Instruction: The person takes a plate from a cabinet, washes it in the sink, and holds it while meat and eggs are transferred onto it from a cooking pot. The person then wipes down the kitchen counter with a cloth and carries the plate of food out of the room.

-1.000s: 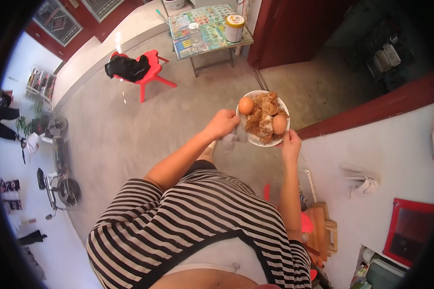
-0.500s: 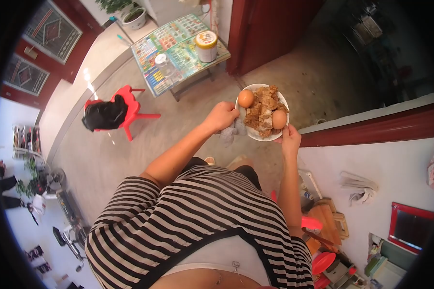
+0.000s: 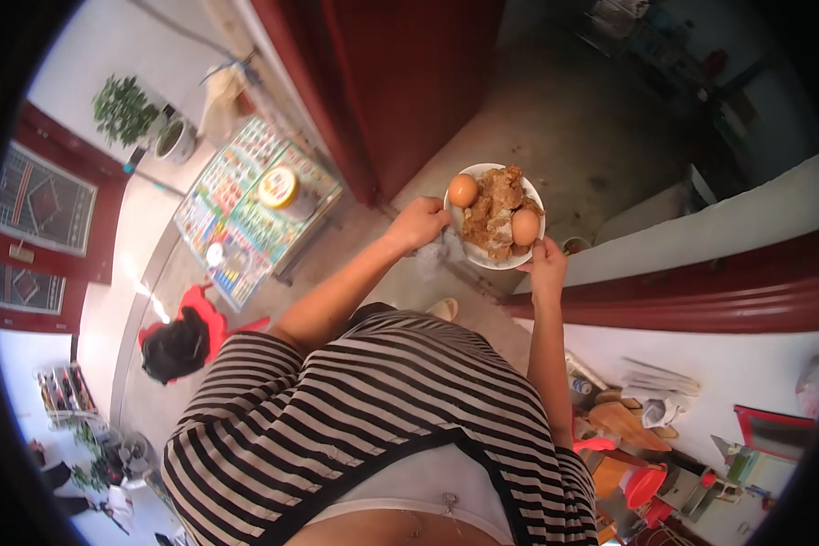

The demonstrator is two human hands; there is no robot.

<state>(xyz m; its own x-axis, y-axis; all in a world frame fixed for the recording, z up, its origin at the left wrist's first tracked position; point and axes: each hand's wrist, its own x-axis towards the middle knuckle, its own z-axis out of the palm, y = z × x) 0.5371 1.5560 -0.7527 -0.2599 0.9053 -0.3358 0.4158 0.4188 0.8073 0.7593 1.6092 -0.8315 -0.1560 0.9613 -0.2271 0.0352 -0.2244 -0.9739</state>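
Out in front of my body I carry a white plate (image 3: 472,254) between both hands. Brown chunks of food (image 3: 493,207) are heaped in its middle, with one brown egg (image 3: 463,190) at the left rim and another egg (image 3: 525,227) at the lower right. My left hand (image 3: 419,225) is closed on the plate's left edge, and a grey cloth (image 3: 439,255) hangs beneath that hand. My right hand (image 3: 546,268) grips the lower right rim, its thumb near the egg. The fingers under the plate are hidden.
A dark red door (image 3: 382,82) stands open beside a dim doorway, with a red-framed sill (image 3: 682,287) on the right. On the left are a patterned low table (image 3: 246,191) bearing a yellow-lidded tub (image 3: 280,187), and a red stool (image 3: 211,320) with a black item on it.
My view has turned and moved toward the doorway. The table and stool now sit further left and lower, while the plate stays level in both hands.
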